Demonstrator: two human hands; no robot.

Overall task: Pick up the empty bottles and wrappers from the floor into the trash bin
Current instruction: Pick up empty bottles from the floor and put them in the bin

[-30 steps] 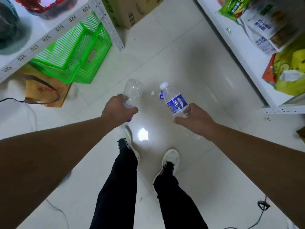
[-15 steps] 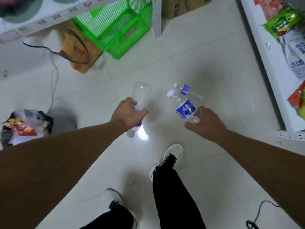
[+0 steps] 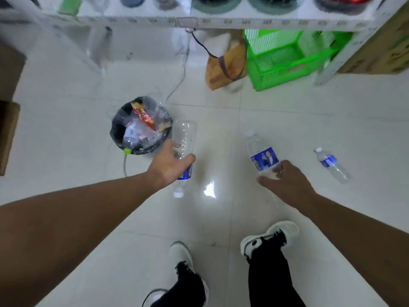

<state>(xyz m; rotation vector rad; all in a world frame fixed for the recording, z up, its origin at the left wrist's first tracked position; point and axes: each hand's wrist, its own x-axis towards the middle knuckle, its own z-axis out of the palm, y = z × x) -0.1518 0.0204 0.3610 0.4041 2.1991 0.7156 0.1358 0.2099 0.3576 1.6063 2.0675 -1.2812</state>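
Two empty bottles are in my hands as I look down at the tiled floor [image 3: 287, 120]. My left hand [image 3: 169, 166] is wrapped around a clear bottle [image 3: 184, 138] held cap-down, its base pointing far, just right of the trash bin [image 3: 115, 131]. My right hand [image 3: 285, 183] grips the base end of a blue-labelled bottle [image 3: 262, 157], its white cap pointing far. A third bottle [image 3: 330, 165], also blue-labelled, lies on the floor to the right, well apart from my right hand. The bin sits far left, lined with a black bag and already holding a red wrapper [image 3: 143, 116] and clear plastic. Farther off, under a white shelf [image 3: 221, 18], stand a green crate [image 3: 285, 60] and a brown paper bag [image 3: 225, 63].
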